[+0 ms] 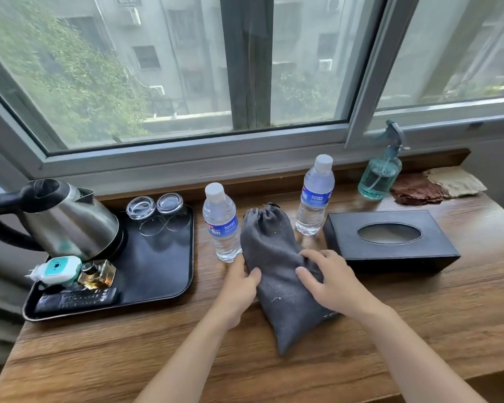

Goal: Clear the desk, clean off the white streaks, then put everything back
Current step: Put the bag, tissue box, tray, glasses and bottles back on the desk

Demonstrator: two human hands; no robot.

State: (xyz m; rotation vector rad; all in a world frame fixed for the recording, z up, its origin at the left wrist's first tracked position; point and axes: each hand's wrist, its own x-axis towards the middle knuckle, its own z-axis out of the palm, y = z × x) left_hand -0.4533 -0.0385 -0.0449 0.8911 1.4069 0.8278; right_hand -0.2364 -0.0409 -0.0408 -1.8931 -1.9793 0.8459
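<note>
Between the two water bottles, lying on the desk: one grey drawstring pouch, soft cloth, probably light, limp. My left hand holds its left edge, fingers curled; my right hand pinches bunched fabric. Best hold, I judge: both sides at mid-length, supporting underneath.

Soft, even daylight enters through the large grey-framed window behind the brown wooden bench. The scene is bright, and the shadows under the objects are weak and short. The glossy black plastic tray shows pale reflections of the sky. The wide lens bends the window frame strongly near the edges. The buildings and trees outside look hazy and slightly unsharp.
</note>
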